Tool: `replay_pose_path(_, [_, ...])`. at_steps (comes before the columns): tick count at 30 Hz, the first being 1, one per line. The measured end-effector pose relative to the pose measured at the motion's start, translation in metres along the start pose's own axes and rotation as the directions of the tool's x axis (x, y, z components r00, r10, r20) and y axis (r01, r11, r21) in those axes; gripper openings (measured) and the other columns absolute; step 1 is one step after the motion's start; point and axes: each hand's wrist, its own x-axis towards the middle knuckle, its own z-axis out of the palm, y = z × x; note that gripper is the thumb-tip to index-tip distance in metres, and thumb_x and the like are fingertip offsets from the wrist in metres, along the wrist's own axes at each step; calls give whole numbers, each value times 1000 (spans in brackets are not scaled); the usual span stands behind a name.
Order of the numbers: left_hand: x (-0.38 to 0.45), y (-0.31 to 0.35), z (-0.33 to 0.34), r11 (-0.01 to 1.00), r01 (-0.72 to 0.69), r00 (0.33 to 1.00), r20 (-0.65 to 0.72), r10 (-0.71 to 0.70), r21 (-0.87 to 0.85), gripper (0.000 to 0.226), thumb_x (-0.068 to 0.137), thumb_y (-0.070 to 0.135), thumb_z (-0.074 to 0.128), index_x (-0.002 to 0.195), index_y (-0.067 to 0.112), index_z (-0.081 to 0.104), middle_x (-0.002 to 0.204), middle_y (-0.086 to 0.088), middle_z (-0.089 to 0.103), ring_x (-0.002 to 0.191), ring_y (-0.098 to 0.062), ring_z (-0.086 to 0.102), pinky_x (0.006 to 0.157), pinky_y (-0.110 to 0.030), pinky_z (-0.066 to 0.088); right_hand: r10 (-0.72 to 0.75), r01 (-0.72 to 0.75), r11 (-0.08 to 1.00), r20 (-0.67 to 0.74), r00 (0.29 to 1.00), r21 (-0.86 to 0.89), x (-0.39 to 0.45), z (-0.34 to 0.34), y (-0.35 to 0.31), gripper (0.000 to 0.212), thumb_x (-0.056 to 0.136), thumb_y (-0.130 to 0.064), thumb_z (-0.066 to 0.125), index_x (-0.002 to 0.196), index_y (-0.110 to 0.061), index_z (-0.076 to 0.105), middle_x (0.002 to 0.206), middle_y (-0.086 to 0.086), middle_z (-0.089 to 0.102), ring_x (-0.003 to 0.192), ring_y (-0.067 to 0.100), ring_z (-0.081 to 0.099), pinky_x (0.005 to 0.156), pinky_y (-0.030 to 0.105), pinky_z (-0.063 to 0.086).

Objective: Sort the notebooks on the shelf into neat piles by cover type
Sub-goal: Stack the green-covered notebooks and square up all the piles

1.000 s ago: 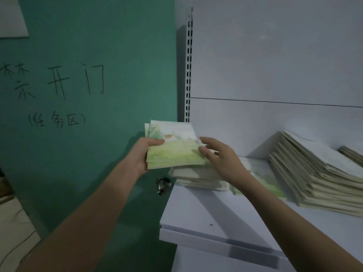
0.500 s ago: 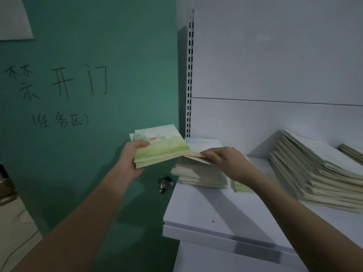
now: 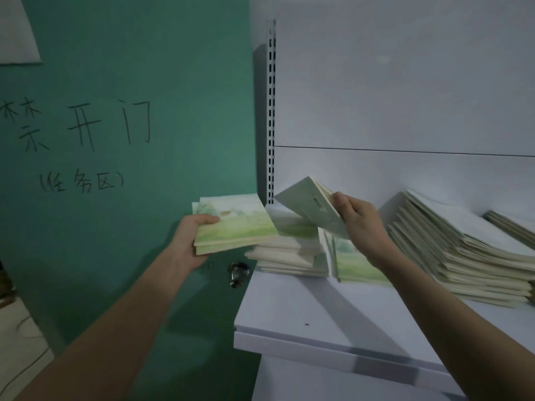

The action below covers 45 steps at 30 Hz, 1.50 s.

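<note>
1. Small bundle of notebooks (image 3: pixel 315 208), pale back cover facing out, tilted up on edge above the shelf, pinched in the right hand (image 3: pixel 362 227); thumb on the near face, fingers behind. Grip closed on the bundle.
2. Green-cover stack (image 3: pixel 234 227), a few notebooks with a meadow picture, held flat in the left hand (image 3: pixel 191 238), just left of the right grip and off the shelf's left end. Thumb on top, fingers curled underneath; grip closed on the stack.
3. Shelf pile (image 3: pixel 286 253) sits directly below and between the two grips, at the shelf's left end; its top cover shows a faint green picture, and the left-hand stack overlaps its left edge.
4. Flat green notebook (image 3: pixel 356 264) lies on the shelf under the right wrist, just right of the shelf pile.
5. Big slumped pile (image 3: pixel 463 250) of pale notebooks, right of the right grip, leaning back toward the shelf's back panel; cover type unclear.
6. Another pile (image 3: pixel 515 227) further right, cut off by the frame edge.
7. White shelf (image 3: pixel 304 314) carries all the piles; slotted upright (image 3: pixel 271 111) stands behind the grips.
8. Green wall (image 3: pixel 144 82) left of the left grip, with black handwritten characters; metal knob (image 3: pixel 238 273) below the left-hand stack.
</note>
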Motion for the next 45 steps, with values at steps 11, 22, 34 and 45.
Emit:
replay_pose_path(11, [1,-40,67,992,97,966,232,-114,81,61,86,63,54,109,8,70,103,-17,73,85,-29,72,75,-38,57,-195,336,840,340,920,-426,-33,20,-30,34,95,-56,42,111,-41,68,108,-12,72,96,17,64,80,34,49])
replay_pose_path(22, [3,-47,101,993,106,971,208,-116,57,22,88,17,59,107,9,66,90,-12,73,81,-30,68,76,-40,57,480,-506,843,172,860,182,-21,-18,8,57,93,-42,55,141,-19,35,126,2,55,110,24,58,90,45,54])
replay_pose_path(34, [13,-100,189,763,-208,966,252,60,612,33,86,13,65,116,6,52,113,-8,61,92,-17,62,76,-27,52,525,-422,821,-217,823,385,-47,-51,66,32,92,-2,54,120,-15,47,115,4,60,100,18,62,87,36,53])
replay_pose_path(45, [27,-196,201,131,-528,791,429,437,839,43,99,34,46,138,16,50,154,-6,33,139,-26,31,112,-36,26,335,-402,893,-298,894,-201,-42,-43,114,33,93,-13,46,125,-11,52,118,10,60,109,29,56,91,42,47])
